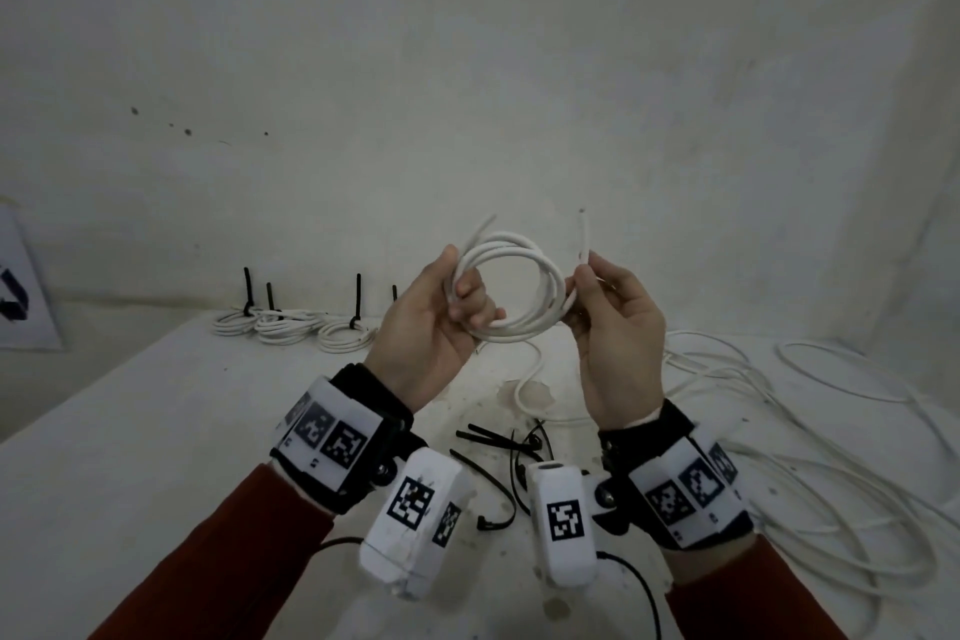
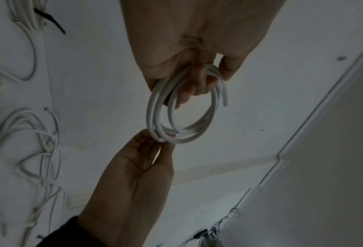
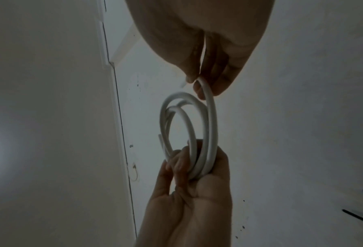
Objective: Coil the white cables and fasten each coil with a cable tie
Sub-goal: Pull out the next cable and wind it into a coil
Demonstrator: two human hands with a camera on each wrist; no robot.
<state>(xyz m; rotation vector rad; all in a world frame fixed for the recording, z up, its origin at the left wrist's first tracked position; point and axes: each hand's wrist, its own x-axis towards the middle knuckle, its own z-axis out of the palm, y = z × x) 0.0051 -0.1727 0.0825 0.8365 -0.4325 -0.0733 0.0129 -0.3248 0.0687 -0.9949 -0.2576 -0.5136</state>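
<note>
I hold a coil of white cable [image 1: 511,283] [image 2: 176,117] [image 3: 197,127] in the air above the table. My left hand [image 1: 447,296] [image 2: 197,78] grips the coil's left side, fingers curled through the loops. My right hand [image 1: 589,276] [image 3: 199,83] pinches the cable at the coil's right side, just below its free end [image 1: 584,229], which sticks up. A second cable end pokes out at the top left. Several loose black cable ties [image 1: 498,452] lie on the table below my wrists.
Three tied coils [image 1: 291,325] with upright black tie tails sit at the table's back left by the wall. A tangle of loose white cable [image 1: 779,442] covers the right side of the white table [image 1: 156,431]. A sign leans at far left.
</note>
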